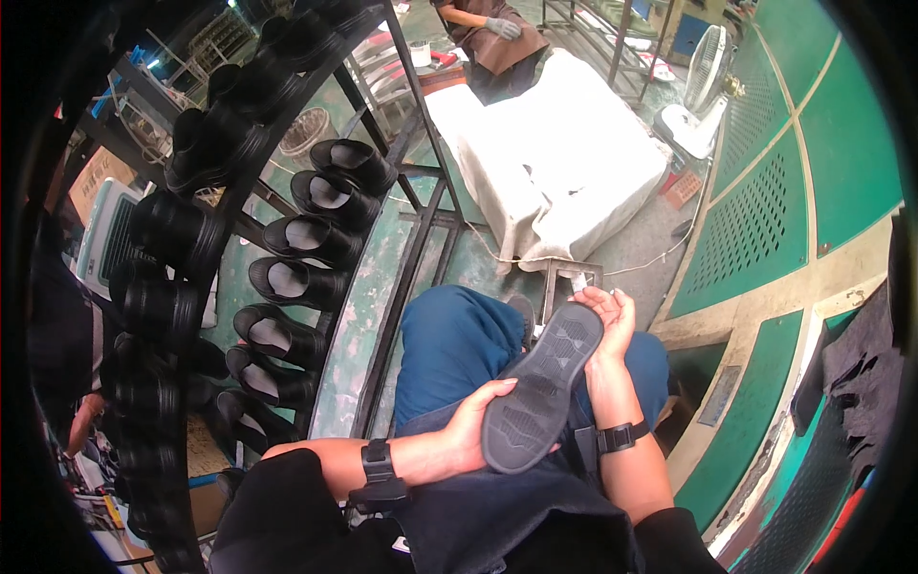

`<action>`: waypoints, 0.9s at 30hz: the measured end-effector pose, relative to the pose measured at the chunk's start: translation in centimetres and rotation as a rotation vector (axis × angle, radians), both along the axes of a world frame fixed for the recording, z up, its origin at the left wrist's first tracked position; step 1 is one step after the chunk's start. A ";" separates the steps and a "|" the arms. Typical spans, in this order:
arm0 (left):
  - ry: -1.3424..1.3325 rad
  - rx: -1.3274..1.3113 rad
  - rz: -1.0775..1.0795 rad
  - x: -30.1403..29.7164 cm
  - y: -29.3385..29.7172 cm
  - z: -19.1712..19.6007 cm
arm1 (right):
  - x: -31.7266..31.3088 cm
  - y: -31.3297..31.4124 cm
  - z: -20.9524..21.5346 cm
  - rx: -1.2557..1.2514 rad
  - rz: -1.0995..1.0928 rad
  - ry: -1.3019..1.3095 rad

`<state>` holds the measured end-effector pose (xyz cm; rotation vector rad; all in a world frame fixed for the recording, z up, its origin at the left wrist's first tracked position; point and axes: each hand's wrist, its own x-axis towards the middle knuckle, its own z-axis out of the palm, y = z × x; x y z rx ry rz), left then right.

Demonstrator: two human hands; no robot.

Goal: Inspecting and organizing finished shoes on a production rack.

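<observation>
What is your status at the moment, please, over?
Left hand gripping heel end of black shoe, sole up. Right hand cupping its toe. Shoe over the lap; nothing between the hands.

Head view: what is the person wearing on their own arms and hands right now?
Both hands are bare: the left hand and the right hand wear no gloves. Each wrist carries a black strap: the broad black left wrist band with a boxy module, and the slimmer black right wrist band. Dark sleeves, pushed up, leave the forearms uncovered. No rings are visible.
</observation>
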<state>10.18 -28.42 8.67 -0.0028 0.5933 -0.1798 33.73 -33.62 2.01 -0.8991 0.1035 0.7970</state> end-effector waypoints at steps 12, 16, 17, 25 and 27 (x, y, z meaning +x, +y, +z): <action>0.034 0.189 0.004 -0.5 0.0 4.6 | 1.0 -0.7 -1.2 -0.369 -0.023 -0.699; -0.115 0.307 -0.107 -0.9 -0.6 5.0 | -0.9 -5.3 -5.4 0.084 0.320 0.210; -0.088 0.318 -0.103 -0.5 -0.7 5.5 | -1.7 -6.5 -6.3 0.156 0.361 0.230; -0.930 1.202 -0.284 3.5 1.7 8.4 | 3.8 -5.2 -6.3 0.075 0.300 -0.046; -0.900 1.346 -0.274 2.2 2.1 8.4 | 7.2 -2.7 -2.3 0.066 0.248 0.248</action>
